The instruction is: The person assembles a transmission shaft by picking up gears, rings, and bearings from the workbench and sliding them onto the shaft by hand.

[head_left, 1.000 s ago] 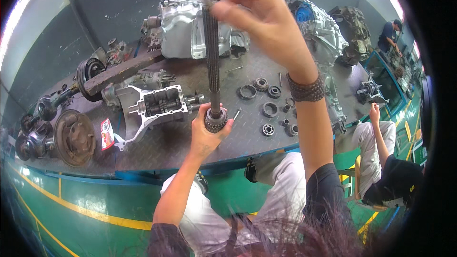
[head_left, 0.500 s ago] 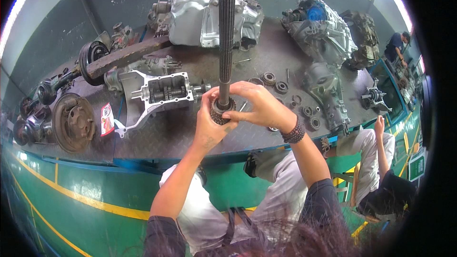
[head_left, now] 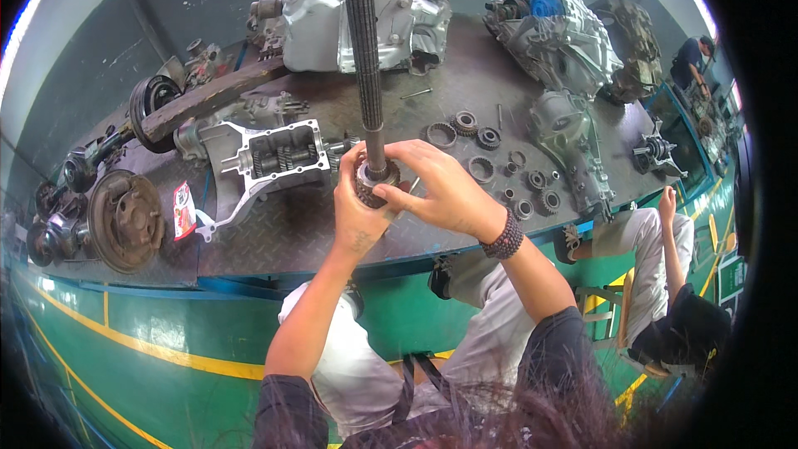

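Observation:
A long dark splined shaft (head_left: 366, 58) stands upright in front of me, with a toothed gear (head_left: 374, 185) seated around its lower end. My left hand (head_left: 356, 218) grips the gear and the shaft's base from the left and below. My right hand (head_left: 440, 191) wraps over the gear from the right, fingers curled around it; a dark bead bracelet sits on that wrist. Both hands are above the near edge of the dark steel workbench (head_left: 274, 237).
On the bench lie an open gearbox housing (head_left: 266, 158), a silver transmission case (head_left: 349, 17), another case (head_left: 553, 33), several loose gears and rings (head_left: 499, 162), a brake drum (head_left: 125, 220) and an axle beam (head_left: 199, 104). A person (head_left: 657, 283) sits at right.
My right hand came down from the shaft's top to the gear at its base. The shaft now stands taller in view, with both hands closed around the gear.

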### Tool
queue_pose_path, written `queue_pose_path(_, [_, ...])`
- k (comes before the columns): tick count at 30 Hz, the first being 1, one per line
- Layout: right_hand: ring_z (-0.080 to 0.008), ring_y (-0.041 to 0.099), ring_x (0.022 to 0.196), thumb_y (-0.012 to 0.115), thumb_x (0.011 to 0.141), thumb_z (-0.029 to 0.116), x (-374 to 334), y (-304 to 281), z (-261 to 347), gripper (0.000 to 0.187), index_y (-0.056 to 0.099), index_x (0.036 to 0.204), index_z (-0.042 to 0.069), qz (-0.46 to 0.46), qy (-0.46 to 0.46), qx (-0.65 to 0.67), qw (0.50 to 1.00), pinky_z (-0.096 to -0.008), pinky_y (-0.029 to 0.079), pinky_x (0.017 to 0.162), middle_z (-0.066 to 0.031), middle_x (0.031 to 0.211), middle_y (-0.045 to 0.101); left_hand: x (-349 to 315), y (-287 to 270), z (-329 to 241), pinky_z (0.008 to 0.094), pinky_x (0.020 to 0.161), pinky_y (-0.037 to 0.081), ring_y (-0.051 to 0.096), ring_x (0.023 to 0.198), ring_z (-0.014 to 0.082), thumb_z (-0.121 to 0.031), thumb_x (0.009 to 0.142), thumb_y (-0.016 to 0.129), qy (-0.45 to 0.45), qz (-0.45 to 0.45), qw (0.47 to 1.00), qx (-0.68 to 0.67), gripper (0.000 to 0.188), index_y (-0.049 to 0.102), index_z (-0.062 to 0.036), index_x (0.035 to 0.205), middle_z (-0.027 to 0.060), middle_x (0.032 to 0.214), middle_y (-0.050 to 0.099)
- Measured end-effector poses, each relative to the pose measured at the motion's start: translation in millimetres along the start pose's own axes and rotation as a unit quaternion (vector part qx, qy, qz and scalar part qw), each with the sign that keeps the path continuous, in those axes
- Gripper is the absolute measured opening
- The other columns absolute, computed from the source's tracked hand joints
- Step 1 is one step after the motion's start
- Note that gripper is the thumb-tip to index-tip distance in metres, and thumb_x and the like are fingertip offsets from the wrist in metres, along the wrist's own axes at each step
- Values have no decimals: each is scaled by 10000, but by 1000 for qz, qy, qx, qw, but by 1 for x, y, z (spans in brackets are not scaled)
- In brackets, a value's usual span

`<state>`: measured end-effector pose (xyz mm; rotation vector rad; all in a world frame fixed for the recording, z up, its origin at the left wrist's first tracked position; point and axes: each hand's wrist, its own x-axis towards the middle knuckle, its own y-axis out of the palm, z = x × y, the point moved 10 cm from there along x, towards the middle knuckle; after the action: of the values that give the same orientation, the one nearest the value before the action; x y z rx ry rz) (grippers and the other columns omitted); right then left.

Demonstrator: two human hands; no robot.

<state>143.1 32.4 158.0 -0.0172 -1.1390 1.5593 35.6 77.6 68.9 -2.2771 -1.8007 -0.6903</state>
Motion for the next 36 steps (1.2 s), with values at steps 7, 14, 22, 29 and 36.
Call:
queue_pose_path(7, [-302, 541, 1329, 730, 961, 335, -22, 15, -33, 636, 493, 1482, 57, 25, 54, 140, 988, -423, 405, 1124, -160, 1424, 578, 0, 6, 7, 294, 939, 535, 630, 1064, 131, -51, 805, 860, 12, 10, 999, 39, 788, 430, -65, 1465, 55, 1182, 627])
queue_pose_path(14, [-249, 544, 1333, 660, 1015, 325, -52, -73, -95, 626, 429, 1527, 48, -65, 143, 140, 977, -387, 420, 1124, -162, 1454, 561, -2, 9, -6, 284, 935, 498, 624, 985, 119, -159, 806, 886, -32, 27, 997, 61, 680, 523, -47, 1370, 48, 1103, 668])
queue_pose_path(22, [-310, 632, 1197, 595, 1035, 321, -186, -166, -192, 388, 643, 1275, 20, -166, 347, -98, 918, -394, 480, 1034, -189, 1269, 664, -1, 7, 8, 330, 1014, 475, 636, 1102, 188, -185, 950, 740, -16, 43, 997, -64, 487, 499, -48, 1351, 119, 1165, 662])
queue_pose_path(29, [-441, 561, 1280, 668, 935, 506, -307, -194, -267, 698, 530, 1446, 52, -57, 568, -296, 766, -486, 471, 1074, -265, 1412, 552, 3, -2, 2, 372, 1009, 489, 637, 1055, 216, -265, 947, 683, -4, 47, 999, -22, 480, 509, -23, 1324, 131, 1132, 645])
queue_pose_path(36, [-400, 583, 1220, 835, 762, 578, -307, -154, -252, 898, 531, 1429, 60, -63, 497, -250, 828, -454, 503, 1030, -227, 1307, 549, 5, -6, 4, 390, 997, 465, 634, 1047, 242, -326, 922, 655, -23, 26, 999, -7, 519, 511, -23, 1317, 135, 1110, 640])
